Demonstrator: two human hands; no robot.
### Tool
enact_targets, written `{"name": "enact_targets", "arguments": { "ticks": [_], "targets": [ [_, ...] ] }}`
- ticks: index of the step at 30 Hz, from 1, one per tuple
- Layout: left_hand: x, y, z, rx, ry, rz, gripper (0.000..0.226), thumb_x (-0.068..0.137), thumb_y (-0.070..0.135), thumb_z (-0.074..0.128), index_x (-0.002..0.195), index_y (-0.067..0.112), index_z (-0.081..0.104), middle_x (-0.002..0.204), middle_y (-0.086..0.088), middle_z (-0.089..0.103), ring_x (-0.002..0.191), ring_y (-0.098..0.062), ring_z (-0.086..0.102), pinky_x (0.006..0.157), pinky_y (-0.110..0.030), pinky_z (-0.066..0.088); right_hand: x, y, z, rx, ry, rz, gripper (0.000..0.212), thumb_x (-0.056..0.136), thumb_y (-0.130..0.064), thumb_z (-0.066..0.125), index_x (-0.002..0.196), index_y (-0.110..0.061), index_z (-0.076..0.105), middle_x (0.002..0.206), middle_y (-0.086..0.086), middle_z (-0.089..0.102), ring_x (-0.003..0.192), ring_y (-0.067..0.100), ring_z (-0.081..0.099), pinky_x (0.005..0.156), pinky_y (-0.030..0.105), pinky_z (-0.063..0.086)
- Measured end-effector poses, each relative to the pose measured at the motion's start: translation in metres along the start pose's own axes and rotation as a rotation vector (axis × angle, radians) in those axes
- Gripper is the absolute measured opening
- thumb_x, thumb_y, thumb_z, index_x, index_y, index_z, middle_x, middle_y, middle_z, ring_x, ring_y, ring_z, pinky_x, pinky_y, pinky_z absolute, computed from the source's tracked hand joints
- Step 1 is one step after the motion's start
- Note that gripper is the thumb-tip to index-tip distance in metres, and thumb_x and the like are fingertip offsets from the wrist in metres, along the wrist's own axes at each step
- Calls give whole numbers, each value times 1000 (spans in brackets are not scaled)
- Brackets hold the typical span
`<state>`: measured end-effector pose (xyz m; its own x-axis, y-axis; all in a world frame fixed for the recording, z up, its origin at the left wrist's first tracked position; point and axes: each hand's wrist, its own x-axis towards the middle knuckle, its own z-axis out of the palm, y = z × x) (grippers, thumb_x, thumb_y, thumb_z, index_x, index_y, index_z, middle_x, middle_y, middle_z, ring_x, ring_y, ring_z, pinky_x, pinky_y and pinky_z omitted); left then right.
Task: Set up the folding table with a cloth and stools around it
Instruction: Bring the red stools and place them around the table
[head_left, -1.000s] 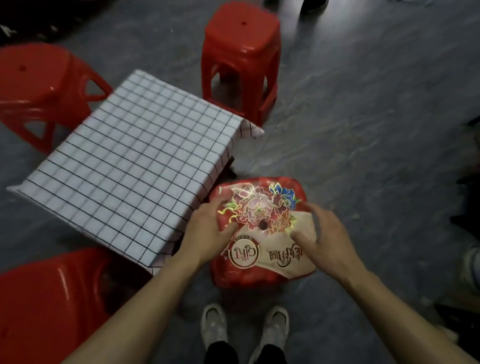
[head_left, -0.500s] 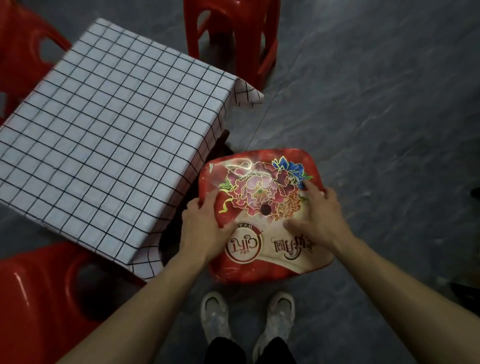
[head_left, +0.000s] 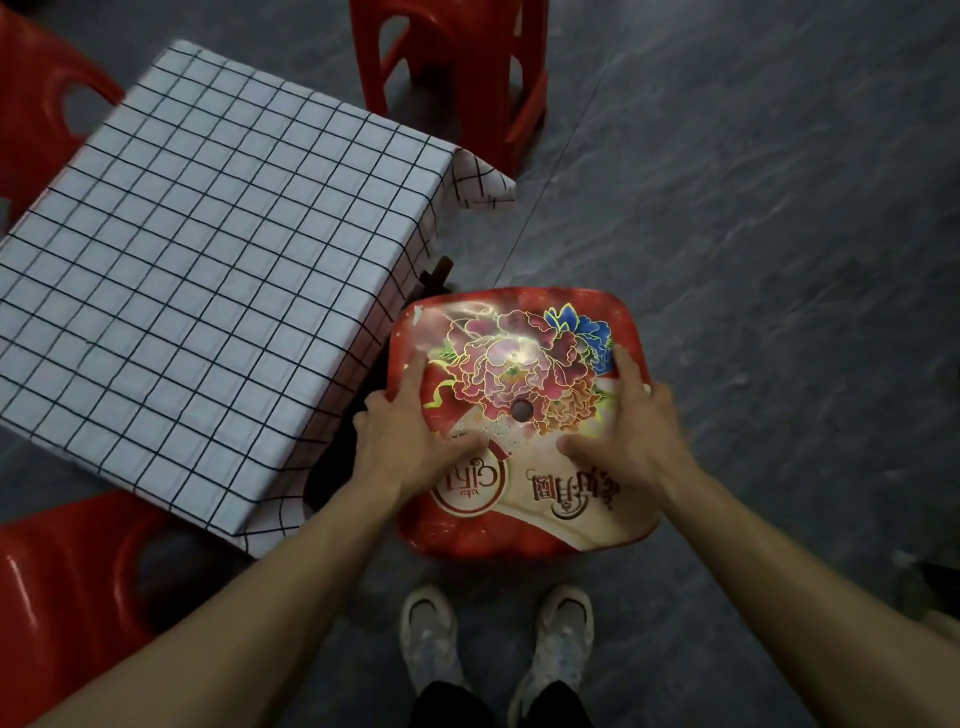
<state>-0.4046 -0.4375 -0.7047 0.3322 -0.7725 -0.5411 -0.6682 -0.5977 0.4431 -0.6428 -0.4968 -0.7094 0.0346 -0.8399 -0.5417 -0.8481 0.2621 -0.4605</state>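
Stool (head_left: 519, 364): red seat, glossy peony print, small centre hole, cream lettered band. Your hands grip opposite edges, left hand (head_left: 410, 447), right hand (head_left: 639, 441), just beside cloth-covered desk (head_left: 208, 260).

- Dark grey veined floor (head_left: 753, 234), under everything.
- Standing on it: low folding table (head_left: 435, 274), three plain red stools at far side (head_left: 457, 78), far left (head_left: 36, 119) and near left (head_left: 62, 597), plus pale shoes (head_left: 563, 639).
- Just beside the table's right edge: flower-printed stool (head_left: 519, 364).
- Spread flat over the table: white black-checked cloth (head_left: 208, 270), one corner hanging loose.
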Motion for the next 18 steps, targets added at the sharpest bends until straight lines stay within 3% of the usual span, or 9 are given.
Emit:
{"name": "enact_targets", "arguments": {
  "ticks": [6, 13, 18],
  "targets": [
    [31, 26, -29, 172, 1, 155, 120, 52, 68, 81, 149, 49, 13, 145, -17, 35, 130, -40, 36, 108, -51, 36, -18, 2, 9, 131, 58, 80, 131, 60, -53, 88, 154, -38, -1, 142, 21, 31, 131, 41, 39, 110, 47, 35],
    [46, 17, -40, 254, -102, 203, 129, 49, 67, 83, 149, 50, 4, 152, -16, 28, 135, -41, 32, 108, -55, 36, -29, -6, 34, 154, 72, 102, 134, 60, -48, 90, 154, -39, -6, 143, 20, 28, 131, 41, 37, 107, 45, 38],
    [46, 9, -32, 219, -119, 211, 122, 57, 51, 87, 151, 48, 10, 156, -18, 15, 140, -41, 22, 114, -50, 28, -30, -6, 33, 93, 35, 89, 132, 63, -42, 90, 153, -38, -6, 144, 22, 23, 132, 43, 37, 108, 46, 36]
  ]
}}
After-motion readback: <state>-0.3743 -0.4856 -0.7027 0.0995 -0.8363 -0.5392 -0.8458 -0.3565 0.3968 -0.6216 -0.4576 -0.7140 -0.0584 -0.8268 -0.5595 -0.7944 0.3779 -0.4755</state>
